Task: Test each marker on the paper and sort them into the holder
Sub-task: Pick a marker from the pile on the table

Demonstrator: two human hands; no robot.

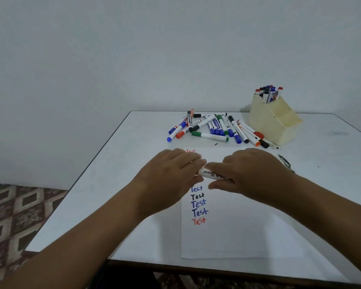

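White table (121, 184) against a bare pale wall, patterned rug (19, 215) on the floor at near left.

Nearest: sheet of paper (238, 230) flat on the table, its near edge close to the table's near edge, with a column of "Test" words (198, 205) in blue, black and red down its left side.

Just beyond the words, above the paper: left hand (171, 176) and right hand (252, 174) brought together on one marker (212, 174). White barrel with black script showing between them, long axis running left to right, slightly tilted, near-level over the sheet. Right hand curled round the barrel's right part; left-hand fingers closed over the left end, where a trace of orange shows. Whether capped or uncapped: cannot tell, end hidden under the fingers. Probably a cap being pulled off or pushed on along that left-right axis, so hands parting or closing sideways.

Farther: heap of loose markers (213, 127) at mid-table, blue, green, black and orange caps, lying at all angles, apparently untested. Small dark object (286, 161) at the paper's far right, too blurred to name.

Farthest right: cream holder (277, 124), several markers upright in its tall back compartment, lower front compartments showing nothing. Right hand nearer to it, so likely the one for the drop-in.
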